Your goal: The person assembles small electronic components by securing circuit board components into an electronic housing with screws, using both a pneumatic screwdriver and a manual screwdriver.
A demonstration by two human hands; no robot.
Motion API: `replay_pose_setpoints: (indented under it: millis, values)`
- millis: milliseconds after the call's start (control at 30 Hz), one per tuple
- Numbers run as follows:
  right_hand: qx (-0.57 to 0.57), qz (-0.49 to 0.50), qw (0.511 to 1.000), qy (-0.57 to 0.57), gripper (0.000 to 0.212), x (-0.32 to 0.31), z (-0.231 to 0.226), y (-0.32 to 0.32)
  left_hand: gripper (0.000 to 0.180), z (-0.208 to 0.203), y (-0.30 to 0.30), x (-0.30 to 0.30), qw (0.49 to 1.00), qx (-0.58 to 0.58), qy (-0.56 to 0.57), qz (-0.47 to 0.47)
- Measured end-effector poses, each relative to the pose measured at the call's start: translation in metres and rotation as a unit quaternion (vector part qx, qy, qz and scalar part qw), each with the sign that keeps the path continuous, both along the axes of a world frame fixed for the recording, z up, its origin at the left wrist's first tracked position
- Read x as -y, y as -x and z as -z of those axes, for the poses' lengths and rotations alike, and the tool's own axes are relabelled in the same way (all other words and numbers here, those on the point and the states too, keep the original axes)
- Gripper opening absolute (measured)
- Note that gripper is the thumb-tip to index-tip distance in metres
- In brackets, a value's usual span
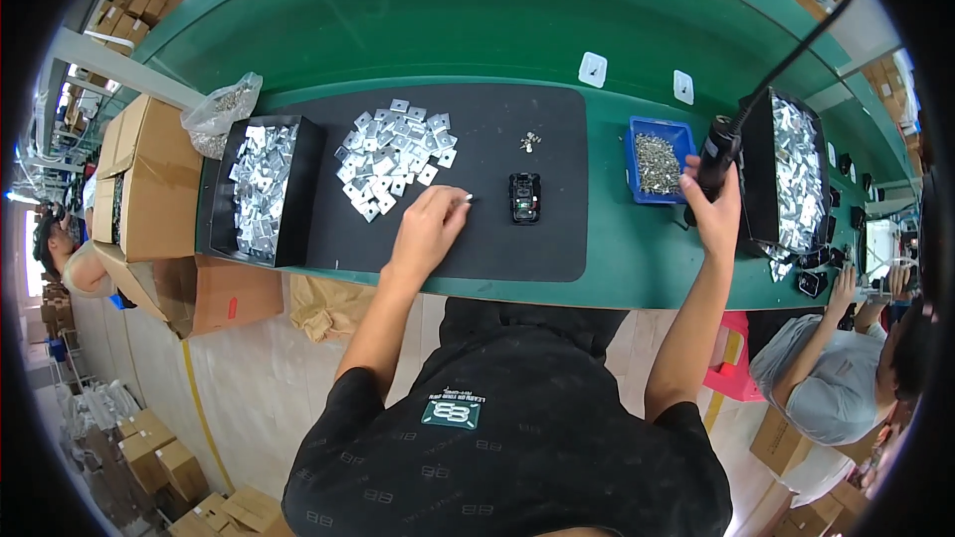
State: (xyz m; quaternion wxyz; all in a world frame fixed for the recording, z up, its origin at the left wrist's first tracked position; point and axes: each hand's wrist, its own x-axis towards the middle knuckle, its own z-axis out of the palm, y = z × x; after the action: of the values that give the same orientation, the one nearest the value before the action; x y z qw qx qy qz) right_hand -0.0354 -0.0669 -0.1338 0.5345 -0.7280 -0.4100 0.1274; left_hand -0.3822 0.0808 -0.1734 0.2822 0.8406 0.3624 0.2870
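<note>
My right hand [714,207] is wrapped round a black electric screwdriver [718,147], held upright beside a blue tray [633,161] of small screws [658,163]. My left hand [430,229] is over the dark mat [542,254], its fingers pinched on a small whitish piece [469,198] too tiny to name. Just right of those fingers a small black device housing [524,199] with a green spot inside lies on the mat. Beyond it sits a little pile of small metal parts [530,142]. Flat silvery metal plates [396,154] are heaped beyond my left hand.
Black bins of metal plates stand at the left [289,229] and right [761,174] of the green bench [637,264]. A clear bag [224,114] and a cardboard box [164,179] flank the left bin. The screwdriver's cable [806,45] runs to the upper right. A co-worker [831,378] sits at the right.
</note>
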Motion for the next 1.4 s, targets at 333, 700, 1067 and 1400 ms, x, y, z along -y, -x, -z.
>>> replay_pose_setpoints:
  millis: [333, 700, 1067, 1400]
  values:
    - [-0.236, -0.210, 0.912, -0.262, 0.050, 0.020, -0.029, 0.007, 0.014, -0.013, -0.052, -0.005, 0.991, 0.050, 0.106, 0.072]
    - [-0.260, -0.211, 0.862, -0.381, 0.043, 0.013, -0.027, 0.027, 0.023, 0.013, -0.072, -0.019, 0.984, 0.085, 0.142, 0.072]
    - [-0.253, -0.245, 0.843, -0.406, 0.042, -0.035, -0.028, 0.045, 0.027, 0.003, -0.076, -0.027, 0.974, 0.021, 0.207, 0.092]
    - [-0.177, -0.118, 0.875, -0.435, 0.040, -0.022, -0.032, 0.030, 0.030, -0.005, -0.079, -0.032, 0.970, 0.001, 0.212, 0.120]
